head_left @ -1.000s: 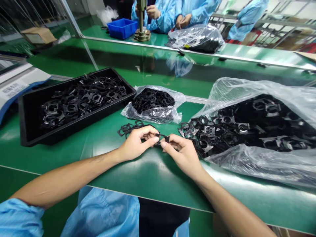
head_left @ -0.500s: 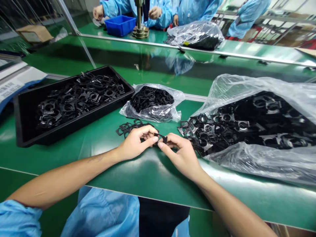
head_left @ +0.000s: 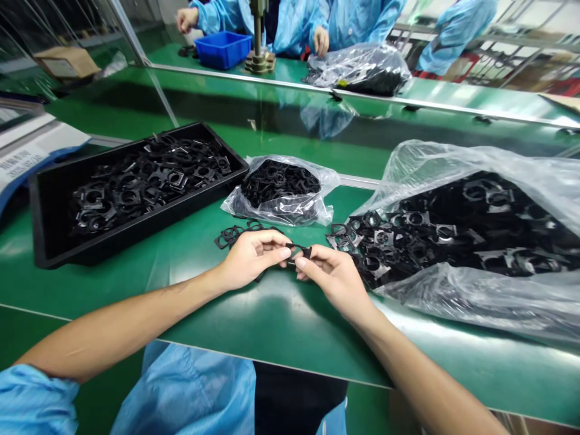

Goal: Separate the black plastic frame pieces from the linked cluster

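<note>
Between both hands, just above the green table, is a small black plastic ring part (head_left: 299,247). My left hand (head_left: 256,257) pinches its left side between thumb and fingers. On the other side, my right hand (head_left: 333,272) grips it with thumb and fingertips. Several flat black rings (head_left: 229,234) lie behind my left hand, partly covered by it. A clear bag of black rings (head_left: 281,187) stands further back. To the right, black square-framed parts (head_left: 383,238) spill from a large clear plastic bag (head_left: 426,157) close to my right hand.
A black tray (head_left: 136,232) heaped with black parts is at the left. Across a metal rail, co-workers in blue smocks (head_left: 294,27) sit near a blue bin (head_left: 223,49), a press stand (head_left: 260,60) and another filled clear bag (head_left: 362,63).
The black ring part has turned slightly between my fingers, and more of its opening shows. My hands have barely shifted. Across the table, a co-worker's hand has moved toward the bag.
</note>
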`<state>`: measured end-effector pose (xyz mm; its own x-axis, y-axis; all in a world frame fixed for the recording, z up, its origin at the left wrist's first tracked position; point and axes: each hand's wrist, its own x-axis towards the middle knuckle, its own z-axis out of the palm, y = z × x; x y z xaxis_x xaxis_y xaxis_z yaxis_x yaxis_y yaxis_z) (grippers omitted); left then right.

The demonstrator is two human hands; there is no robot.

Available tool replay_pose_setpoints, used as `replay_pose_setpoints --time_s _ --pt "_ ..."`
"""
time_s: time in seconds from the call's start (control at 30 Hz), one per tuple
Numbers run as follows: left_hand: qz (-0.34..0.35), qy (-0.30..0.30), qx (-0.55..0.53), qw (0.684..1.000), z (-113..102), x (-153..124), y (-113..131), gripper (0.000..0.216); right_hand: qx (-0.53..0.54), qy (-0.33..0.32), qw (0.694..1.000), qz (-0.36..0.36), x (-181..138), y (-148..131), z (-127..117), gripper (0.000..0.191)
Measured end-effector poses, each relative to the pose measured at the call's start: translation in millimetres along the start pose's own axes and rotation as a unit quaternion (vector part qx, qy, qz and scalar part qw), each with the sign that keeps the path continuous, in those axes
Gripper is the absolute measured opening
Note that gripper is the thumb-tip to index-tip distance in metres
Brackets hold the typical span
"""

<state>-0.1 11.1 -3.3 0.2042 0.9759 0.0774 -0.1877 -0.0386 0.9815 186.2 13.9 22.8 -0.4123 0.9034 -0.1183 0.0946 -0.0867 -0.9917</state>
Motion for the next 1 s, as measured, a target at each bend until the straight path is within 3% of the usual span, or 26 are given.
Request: replay_pose_setpoints --time_s 0.37,0.77,1.0 --pt "-0.014 -0.007 -0.009 1.0 -2.3 -0.2 9.5 0.027 0.017 -0.013 1.0 0.006 -2.9 -4.3 -0.3 0.043" --pt "0.028 0.038 0.027 0.999 -1.0 -0.8 2.5 0.023 0.019 0.087 0.995 -0.034 0.9 0.0 0.1 0.035" --pt "-0.018 0.023 -0.022 0.999 -1.7 0.6 8.3 0.028 0.1 0.083 0.991 -0.018 1.0 0.2 -1.5 0.028"
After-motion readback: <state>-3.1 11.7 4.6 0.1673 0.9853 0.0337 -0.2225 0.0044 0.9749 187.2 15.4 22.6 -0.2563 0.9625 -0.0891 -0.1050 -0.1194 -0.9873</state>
